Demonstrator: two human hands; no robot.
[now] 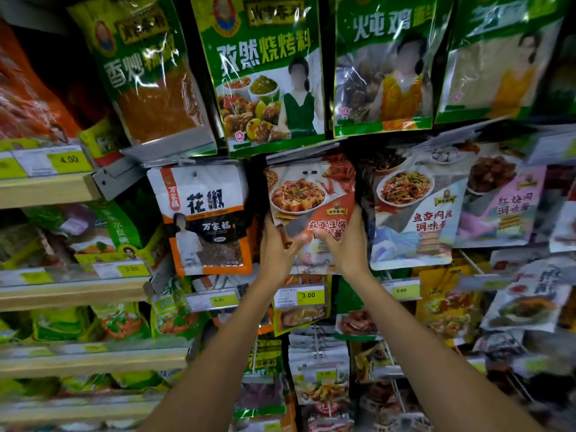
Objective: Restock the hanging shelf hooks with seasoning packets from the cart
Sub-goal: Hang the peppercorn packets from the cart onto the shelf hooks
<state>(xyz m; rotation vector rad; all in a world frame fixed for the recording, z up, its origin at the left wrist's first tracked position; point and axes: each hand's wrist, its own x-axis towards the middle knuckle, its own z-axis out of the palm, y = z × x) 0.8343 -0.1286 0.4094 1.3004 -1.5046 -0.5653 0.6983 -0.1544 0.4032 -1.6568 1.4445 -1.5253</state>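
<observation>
A mapo tofu seasoning packet (pixel 311 194), red and grey with a dish of tofu pictured on it, is held up at the middle of the hanging display. My left hand (pixel 277 247) grips its lower left edge, thumb across the front. My right hand (pixel 346 244) grips its lower right edge. The packet's slotted top sits just under a grey hook tag (pixel 305 151); the hook itself is hidden behind the packet. More packets of the same kind seem to hang right behind it.
A white and orange peppercorn packet (pixel 205 216) hangs to the left, a fish-flavoured pork sauce packet (pixel 414 213) to the right. Large green seasoning bags (pixel 265 73) hang above. Yellow price tags (pixel 300 296) and more packets hang below. Wooden shelves (pixel 46 188) stand at left.
</observation>
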